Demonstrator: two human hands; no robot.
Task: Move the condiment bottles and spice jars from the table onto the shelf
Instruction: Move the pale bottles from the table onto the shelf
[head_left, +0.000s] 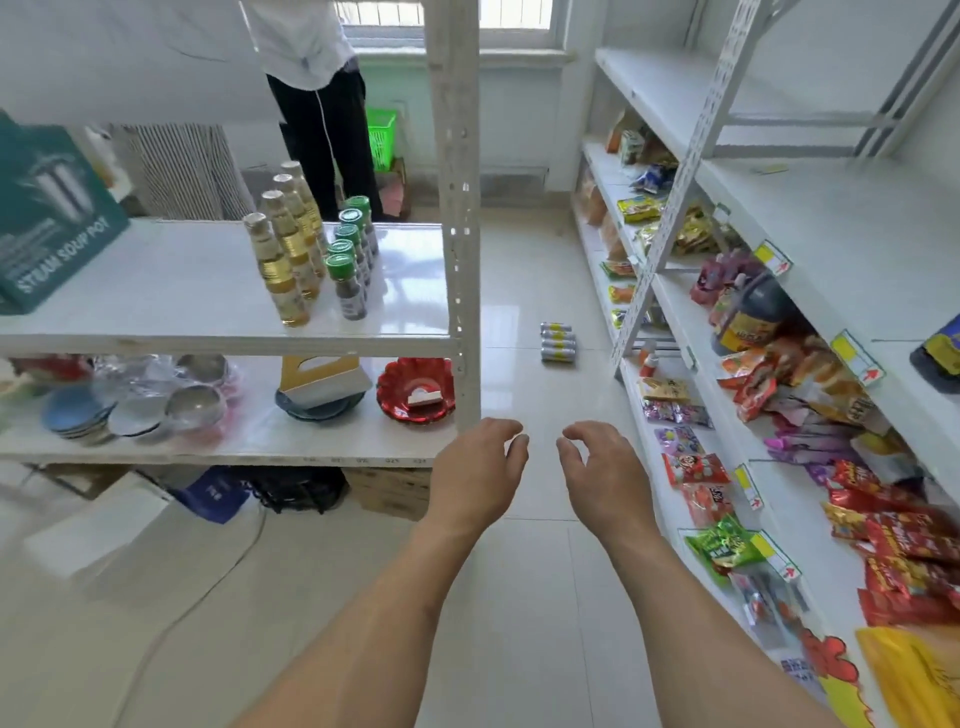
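Observation:
Several condiment bottles (284, 249) with gold caps and yellow liquid stand in a row on the white shelf board (171, 291) at the left. Beside them runs a row of several spice jars (349, 270) with green lids. My left hand (480, 467) and my right hand (597, 467) hover side by side over the floor in the aisle, below and right of that board. Both have loosely curled fingers and hold nothing.
A teal steam soup pot box (52, 218) stands at the left of the board. Bowls (140, 405) and a red plate (415, 389) lie below. A snack rack (779, 395) fills the right. Cans (557, 343) lie on the floor. A person (317, 104) stands behind the shelf.

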